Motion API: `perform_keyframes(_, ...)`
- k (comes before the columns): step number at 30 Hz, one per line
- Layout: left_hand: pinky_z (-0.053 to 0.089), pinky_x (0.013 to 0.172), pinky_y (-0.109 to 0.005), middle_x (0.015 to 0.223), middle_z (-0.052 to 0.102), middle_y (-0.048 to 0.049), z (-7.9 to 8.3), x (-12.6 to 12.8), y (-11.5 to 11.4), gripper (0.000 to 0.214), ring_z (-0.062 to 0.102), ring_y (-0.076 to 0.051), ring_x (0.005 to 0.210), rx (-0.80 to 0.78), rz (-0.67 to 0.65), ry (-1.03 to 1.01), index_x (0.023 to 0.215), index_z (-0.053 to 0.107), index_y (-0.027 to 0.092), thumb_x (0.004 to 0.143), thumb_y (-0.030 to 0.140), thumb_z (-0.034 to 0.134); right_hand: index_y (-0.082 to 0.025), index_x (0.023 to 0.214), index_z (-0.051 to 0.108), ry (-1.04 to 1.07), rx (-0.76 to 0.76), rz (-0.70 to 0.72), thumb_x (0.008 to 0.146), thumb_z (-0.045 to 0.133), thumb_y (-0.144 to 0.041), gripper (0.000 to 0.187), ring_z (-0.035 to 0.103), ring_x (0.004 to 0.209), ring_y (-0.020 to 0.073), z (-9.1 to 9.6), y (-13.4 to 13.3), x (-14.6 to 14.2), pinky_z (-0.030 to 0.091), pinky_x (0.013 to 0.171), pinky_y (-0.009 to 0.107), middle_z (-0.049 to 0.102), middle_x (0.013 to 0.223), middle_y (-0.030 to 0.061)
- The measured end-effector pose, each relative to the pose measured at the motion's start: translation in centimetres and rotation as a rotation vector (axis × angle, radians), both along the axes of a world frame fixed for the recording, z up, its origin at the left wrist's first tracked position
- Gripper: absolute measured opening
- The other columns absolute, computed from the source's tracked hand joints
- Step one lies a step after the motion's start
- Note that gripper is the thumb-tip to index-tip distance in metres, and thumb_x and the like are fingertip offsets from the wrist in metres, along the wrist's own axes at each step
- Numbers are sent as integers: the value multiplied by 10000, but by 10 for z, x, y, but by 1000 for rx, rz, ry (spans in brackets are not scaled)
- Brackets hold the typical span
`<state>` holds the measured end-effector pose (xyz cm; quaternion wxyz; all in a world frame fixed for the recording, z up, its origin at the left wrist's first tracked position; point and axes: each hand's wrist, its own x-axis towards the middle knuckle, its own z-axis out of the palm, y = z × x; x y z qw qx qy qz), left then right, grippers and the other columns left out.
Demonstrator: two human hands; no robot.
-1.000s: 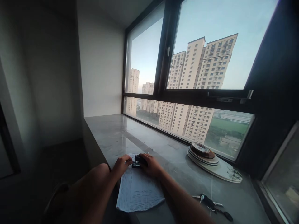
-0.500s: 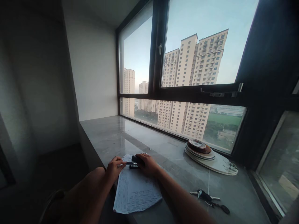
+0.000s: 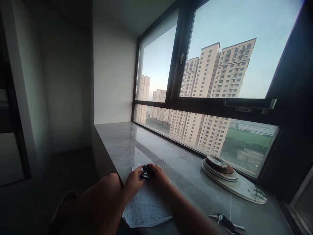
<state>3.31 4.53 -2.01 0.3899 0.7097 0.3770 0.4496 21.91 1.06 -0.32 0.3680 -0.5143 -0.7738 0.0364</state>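
Head view, and from my remote seat I start at the right hand (image 3: 159, 177): its fingers are curled over a black stapler (image 3: 145, 175), gripping the dark body. The left hand (image 3: 134, 181) has its fingertips at the stapler's other end, touching it or nearly so (too small from here for me to tell whether they pinch anything). The stapler sits between the two hands, over the far part of some written paper (image 3: 144, 209); I cannot make out whether it rests on the paper or is held just off it. I judge it compact, stiff and fairly weighty for its size, its smooth casing a little slick, its hinge apt to give when squeezed. I'd grip it along the sides of the base, fingers clear of the mouth. The paper should be light, limp and quick to crease. Beneath it is the glossy window sill (image 3: 114, 138), likely slippery. Off to the right lie keys (image 3: 226, 223) and, beyond them, stacked plates (image 3: 246, 191).
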Motion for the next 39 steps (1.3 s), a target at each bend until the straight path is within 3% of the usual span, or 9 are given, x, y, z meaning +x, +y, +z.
perform_keyframes(6,511,1058,-414,1183,746,-108,-3,-14,11,617,664,-295,1189,-41,-135,-58,1285,644,213,678,197,757,-249,1141,611,-11,-48,32,802,692,-203,351,677,848,205,10,0,0,488,728,259,730,970,32)
perform_keyframes(11,548,988,-429,1123,753,-123,-17,-33,34,434,696,-301,1113,4,96,-161,1027,711,201,698,481,753,-243,1002,663,-22,-208,92,756,753,-271,264,606,684,155,27,-5,30,432,606,222,692,776,-27)
perform_keyframes(14,576,904,-402,997,760,-97,-25,-43,46,394,718,-284,1008,50,198,-193,911,701,206,724,553,704,-216,949,686,121,-383,168,847,680,-485,288,621,688,165,23,-6,64,457,593,233,680,748,-12)
perform_keyframes(18,576,841,-375,940,751,-82,-29,-45,53,427,717,-265,929,84,258,-227,877,687,211,765,620,631,-189,1027,677,407,-242,-13,963,400,-627,522,692,830,234,2,3,101,547,671,331,727,911,86)
perform_keyframes(21,574,792,-366,919,747,-86,-27,-42,52,479,714,-258,878,77,321,-270,818,659,213,765,683,582,-207,939,701,347,-102,-159,839,621,-574,389,685,891,285,-12,15,105,559,755,415,727,946,104)
perform_keyframes(25,556,747,-341,895,725,-73,-24,-40,48,458,701,-238,851,63,344,-290,831,639,212,800,658,540,-246,1118,701,147,-40,-123,805,667,-315,323,621,1145,299,-18,23,93,494,990,483,695,1188,96)
perform_keyframes(33,520,736,-328,898,709,-65,-20,-48,33,361,669,-223,829,8,273,-347,854,664,213,779,556,580,-235,1553,360,-205,-212,-19,800,593,-184,790,156,1531,319,-22,20,122,188,1206,601,265,1637,126)
perform_keyframes(36,516,729,-325,882,707,-64,-13,-51,24,328,661,-221,813,-11,229,-377,829,676,212,743,519,601,-186,1573,316,-127,-236,84,863,589,-315,771,161,1529,319,-22,30,140,184,1215,579,214,1642,166)
perform_keyframes(39,508,698,-323,834,698,-62,-9,-51,21,301,649,-215,766,-29,210,-399,792,675,208,724,489,591,-190,1560,351,-133,-286,-33,893,597,-438,753,214,1516,316,-24,48,139,217,1220,538,254,1629,165)
